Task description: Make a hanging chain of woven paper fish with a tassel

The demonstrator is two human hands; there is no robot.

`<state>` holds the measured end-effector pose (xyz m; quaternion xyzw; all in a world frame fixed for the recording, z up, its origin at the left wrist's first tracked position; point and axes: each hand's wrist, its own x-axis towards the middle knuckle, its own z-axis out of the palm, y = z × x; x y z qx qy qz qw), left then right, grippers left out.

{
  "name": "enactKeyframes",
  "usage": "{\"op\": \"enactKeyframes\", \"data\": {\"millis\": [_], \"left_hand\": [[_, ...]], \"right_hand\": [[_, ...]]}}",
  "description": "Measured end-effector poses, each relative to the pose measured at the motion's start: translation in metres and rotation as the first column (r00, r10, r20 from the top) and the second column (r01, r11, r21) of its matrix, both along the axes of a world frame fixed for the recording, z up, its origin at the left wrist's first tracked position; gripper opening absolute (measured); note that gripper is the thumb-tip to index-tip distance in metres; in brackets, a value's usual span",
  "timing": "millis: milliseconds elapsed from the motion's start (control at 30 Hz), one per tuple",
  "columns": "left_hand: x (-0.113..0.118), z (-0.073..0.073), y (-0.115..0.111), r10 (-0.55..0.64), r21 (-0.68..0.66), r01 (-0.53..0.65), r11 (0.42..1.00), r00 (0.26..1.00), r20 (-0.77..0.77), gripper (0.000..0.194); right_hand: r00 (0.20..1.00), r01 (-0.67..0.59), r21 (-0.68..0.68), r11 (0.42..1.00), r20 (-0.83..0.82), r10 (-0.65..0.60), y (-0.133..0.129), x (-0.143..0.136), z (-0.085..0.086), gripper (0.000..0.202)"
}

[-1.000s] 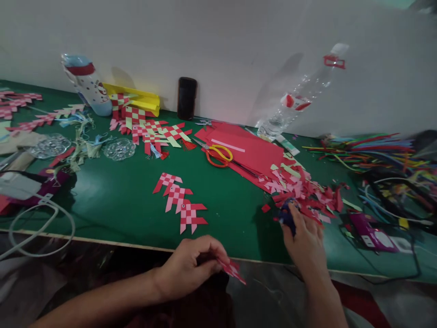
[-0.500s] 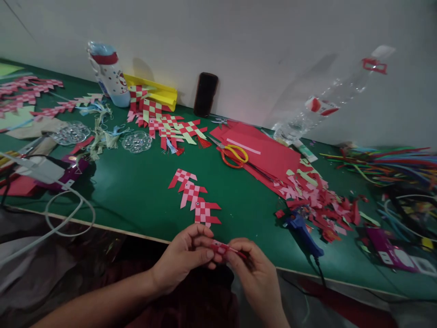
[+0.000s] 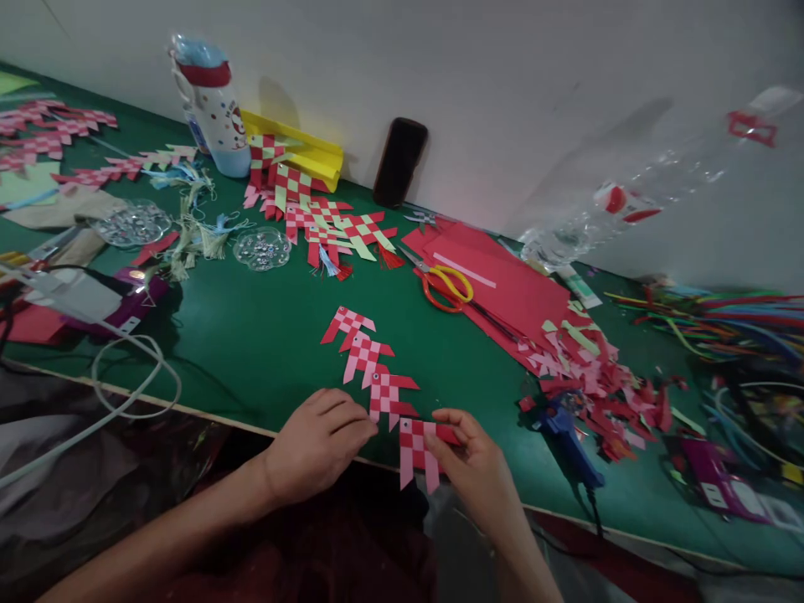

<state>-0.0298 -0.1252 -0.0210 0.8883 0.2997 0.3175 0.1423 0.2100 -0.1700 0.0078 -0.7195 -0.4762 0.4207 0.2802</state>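
Observation:
My right hand (image 3: 476, 461) pinches a red and pink woven paper fish (image 3: 414, 444) between thumb and fingers at the table's front edge. The fish's checkered face and eye are turned up, and two pink strips hang down. My left hand (image 3: 327, 440) is closed, its fingertips beside the lower strip of another woven fish (image 3: 386, 395); what they hold, if anything, is hidden. Beyond that fish lie two more, a middle fish (image 3: 364, 356) and a far fish (image 3: 347, 325), in a slanting, overlapping row on the green table (image 3: 251, 335).
Scissors (image 3: 449, 285) lie on red paper sheets (image 3: 515, 285). Paper scraps (image 3: 596, 368) and a blue glue gun (image 3: 569, 440) are at right. A phone (image 3: 400, 162), a drinking bottle (image 3: 219, 117) and a tilted plastic bottle (image 3: 628, 209) stand at the back. A cable (image 3: 135, 402) loops at left.
My hands have moved apart. The fish, held edge-on between both before, now shows its flat face in my right hand. My left hand has drawn left, and the view has shifted slightly.

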Motion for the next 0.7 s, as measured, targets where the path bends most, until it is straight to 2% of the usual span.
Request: {"op": "enactKeyframes", "data": {"millis": [133,333,533,700], "left_hand": [[0.009,-0.001,-0.001,-0.037,-0.040,0.032,0.999,0.992,-0.117,0.018],[0.010,-0.001,0.002,-0.046,-0.019,0.043,0.999,0.975,-0.215,0.025],[0.003,-0.003,0.010,-0.092,0.006,0.095,0.995,0.973,-0.211,0.021],[0.000,0.002,0.018,-0.126,0.029,0.135,0.990,0.969,-0.213,0.023]], "right_hand": [[0.999,-0.028,-0.014,1.000,0.030,0.028,0.005,0.003,0.001,0.038],[0.996,-0.077,-0.073,0.994,-0.044,0.074,0.010,0.008,0.001,0.040],[0.997,-0.041,-0.097,0.994,-0.064,0.035,0.007,0.008,0.003,0.042],[1.000,-0.005,-0.069,0.998,-0.018,0.004,0.004,0.003,0.002,0.043]]}}
